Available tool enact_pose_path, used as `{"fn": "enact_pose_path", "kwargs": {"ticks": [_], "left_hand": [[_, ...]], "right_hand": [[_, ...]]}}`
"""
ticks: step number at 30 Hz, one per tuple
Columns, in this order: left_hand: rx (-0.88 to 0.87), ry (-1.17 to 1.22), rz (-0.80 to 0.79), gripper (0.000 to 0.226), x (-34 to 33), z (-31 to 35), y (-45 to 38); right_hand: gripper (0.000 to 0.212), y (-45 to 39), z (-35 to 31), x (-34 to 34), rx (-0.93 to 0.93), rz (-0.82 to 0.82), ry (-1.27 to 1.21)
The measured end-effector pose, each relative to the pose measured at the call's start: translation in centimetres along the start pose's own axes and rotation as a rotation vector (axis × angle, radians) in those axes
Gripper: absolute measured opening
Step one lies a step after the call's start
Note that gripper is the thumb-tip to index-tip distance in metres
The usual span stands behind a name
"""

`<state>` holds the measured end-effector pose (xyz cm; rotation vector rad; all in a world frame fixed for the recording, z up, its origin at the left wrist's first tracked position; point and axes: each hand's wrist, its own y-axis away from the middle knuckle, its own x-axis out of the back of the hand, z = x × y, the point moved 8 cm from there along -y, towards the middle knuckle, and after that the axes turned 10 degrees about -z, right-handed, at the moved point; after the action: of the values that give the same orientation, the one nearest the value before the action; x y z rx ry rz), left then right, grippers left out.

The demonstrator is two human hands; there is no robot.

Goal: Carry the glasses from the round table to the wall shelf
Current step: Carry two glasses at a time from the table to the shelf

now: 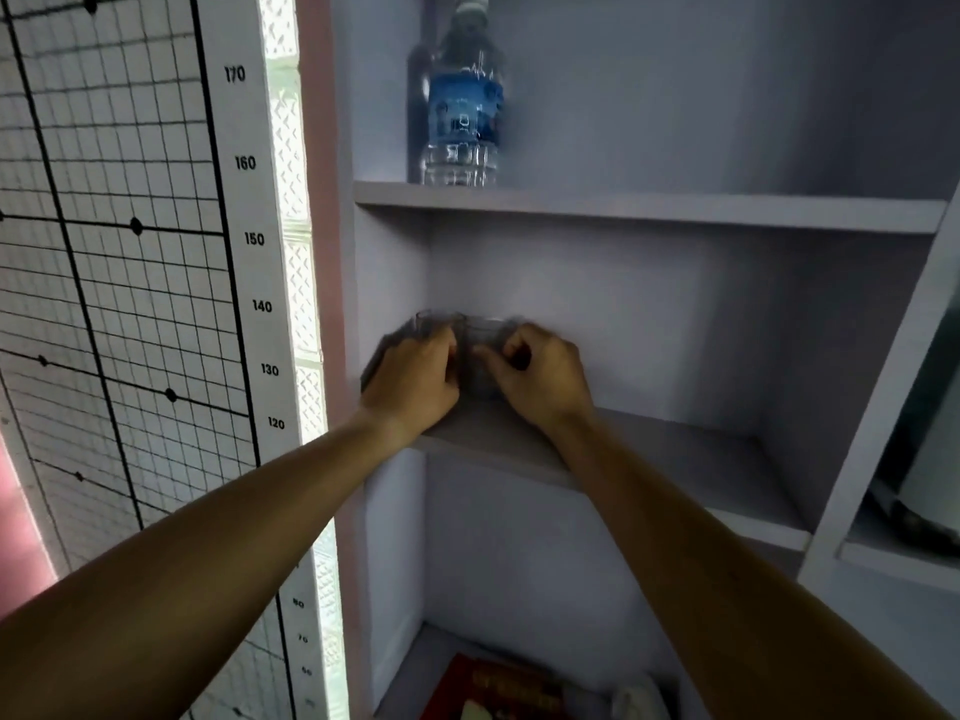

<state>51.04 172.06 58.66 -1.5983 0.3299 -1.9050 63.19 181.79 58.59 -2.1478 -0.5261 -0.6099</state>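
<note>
At the left end of the middle board of the wall shelf (675, 459), both hands were curled around clear glasses standing side by side: the left hand (415, 376) wrapped the left glass (434, 324), and the right hand (540, 376) held the right glass (488, 356) with thumb and fingers around its wall. Motion blur hid whether either base already sat fully on the board. Setting them down well probably called for lowering each straight until the base lay flat, well back from the front edge, with a small gap between the two so the rims did not knock. Only then would I judge it safe to loosen the fingers, one hand at a time, drawing each back without brushing the neighbour. A water bottle (462, 106) stood on the board above, out of the way.
</note>
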Motion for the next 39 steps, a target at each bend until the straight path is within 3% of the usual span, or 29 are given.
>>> {"fn": "enact_pose_path", "kwargs": {"ticks": [7, 13, 16, 20, 26, 29, 32, 35, 39], "left_hand": [[0.022, 0.005, -0.049, 0.017, -0.4, -0.2, -0.1], [0.075, 0.080, -0.247, 0.034, -1.2, -0.4, 0.2], [0.095, 0.104, -0.270, 0.039, -0.4, -1.0, 1.6], [0.039, 0.159, -0.284, 0.027, 1.3, -1.5, 4.7], [0.049, 0.185, -0.220, 0.011, 3.9, -3.5, 11.0], [0.148, 0.137, -0.310, 0.013, 2.7, -6.5, 15.6], [0.299, 0.043, -0.518, 0.015, -0.2, -10.3, 22.8], [0.534, 0.097, -0.682, 0.015, -3.4, -14.9, 33.4], [0.781, 0.224, -0.963, 0.013, -8.7, -17.6, 53.2]], "right_hand": [[0.029, -0.1, -0.1, -0.1, -0.001, -0.031, 0.008], [0.030, 0.8, -1.3, 0.0, -0.016, -0.068, 0.079], [0.033, 1.6, -2.3, -0.2, 0.005, -0.098, 0.180], [0.046, 2.7, -4.2, -0.1, 0.122, -0.060, 0.267], [0.021, 7.1, -9.1, -5.5, 0.407, -0.196, 0.448], [0.017, 12.3, -11.1, -10.7, 0.531, -0.252, 0.504], [0.026, 18.3, -10.3, -18.3, 0.462, -0.580, 0.527], [0.026, 25.8, -7.8, -25.0, 0.309, -0.951, 0.535], [0.031, 39.0, -4.9, -31.4, 0.152, -1.444, 0.494]]}}
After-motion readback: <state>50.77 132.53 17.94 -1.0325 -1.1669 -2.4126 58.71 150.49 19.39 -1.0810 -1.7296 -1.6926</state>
